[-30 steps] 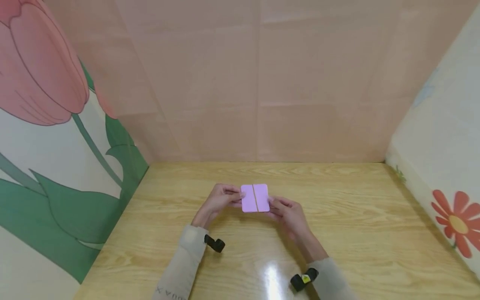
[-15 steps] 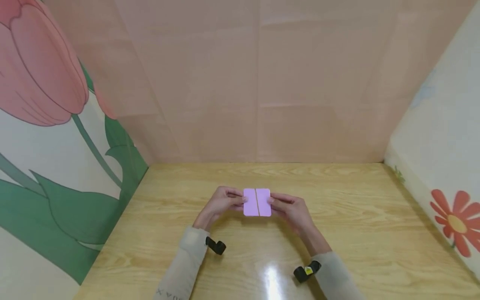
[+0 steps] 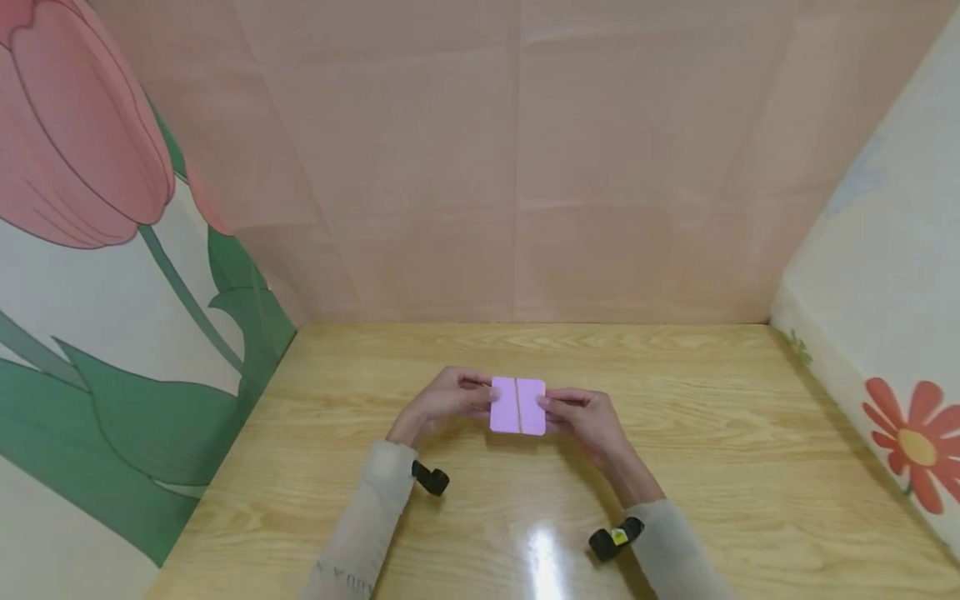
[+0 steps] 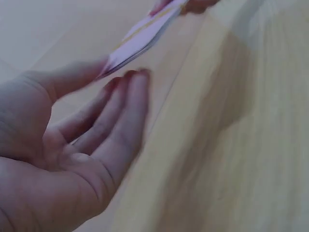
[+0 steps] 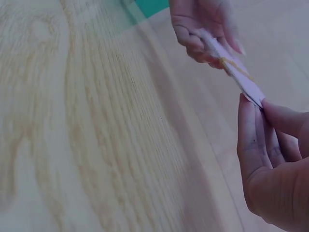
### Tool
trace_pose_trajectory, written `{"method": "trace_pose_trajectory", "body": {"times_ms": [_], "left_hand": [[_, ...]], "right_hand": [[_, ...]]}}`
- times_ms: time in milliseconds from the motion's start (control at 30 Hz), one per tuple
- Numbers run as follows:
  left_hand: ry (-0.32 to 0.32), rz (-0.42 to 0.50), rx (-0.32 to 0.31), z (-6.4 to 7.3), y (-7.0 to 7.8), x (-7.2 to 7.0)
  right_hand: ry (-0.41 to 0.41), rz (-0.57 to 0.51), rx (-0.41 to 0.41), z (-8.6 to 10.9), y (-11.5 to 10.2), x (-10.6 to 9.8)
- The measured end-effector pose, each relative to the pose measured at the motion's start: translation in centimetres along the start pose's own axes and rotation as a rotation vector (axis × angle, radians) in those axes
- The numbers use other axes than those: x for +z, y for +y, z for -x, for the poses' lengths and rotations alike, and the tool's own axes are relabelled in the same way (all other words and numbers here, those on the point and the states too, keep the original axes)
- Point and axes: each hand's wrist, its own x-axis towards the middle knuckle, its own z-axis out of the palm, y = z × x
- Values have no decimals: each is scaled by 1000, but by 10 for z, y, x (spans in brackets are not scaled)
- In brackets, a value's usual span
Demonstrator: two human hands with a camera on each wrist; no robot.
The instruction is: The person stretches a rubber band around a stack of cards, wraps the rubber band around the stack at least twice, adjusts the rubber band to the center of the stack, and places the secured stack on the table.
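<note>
A thin stack of lilac cards (image 3: pixel 504 408) with rounded corners is held up above the table in the head view. Round its middle runs a tan rubber band (image 3: pixel 518 406). My left hand (image 3: pixel 448 395) pinches the left edge, thumb on top. On the opposite edge, my right hand (image 3: pixel 595 422) holds the stack between thumb and fingers. Seen from the left wrist, the stack (image 4: pixel 140 42) is tilted and its layered edge shows, with the left thumb on its near end. In the right wrist view the right fingertips (image 5: pixel 247 104) support the near end from below.
The wood-grain table (image 3: pixel 720 467) spreads under both arms. A pink-beige backdrop (image 3: pixel 517 183) stands behind it. Side panels carry a printed tulip (image 3: pixel 90 125) at left and a red flower (image 3: pixel 917 447) at right. Black wrist cameras (image 3: pixel 431 479) sit on both sleeves.
Both hands have carried the stack slightly to the right and a little nearer. It has turned slightly, and the band now looks more upright. Both hands keep their hold.
</note>
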Motion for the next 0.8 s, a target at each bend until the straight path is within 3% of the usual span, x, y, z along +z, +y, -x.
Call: {"method": "trace_pose_trajectory", "body": {"times_ms": [233,533,800], "left_hand": [[-85,-269,34,-14,22,-6],[-189,-345,7,-33,31,-6],[-228,-417,52,-41,30,1]], "right_hand": [[-52,25,-9,0,0,-2],[-98,21,-15,1,3,-2],[-100,40,1,4,6,-2]]}}
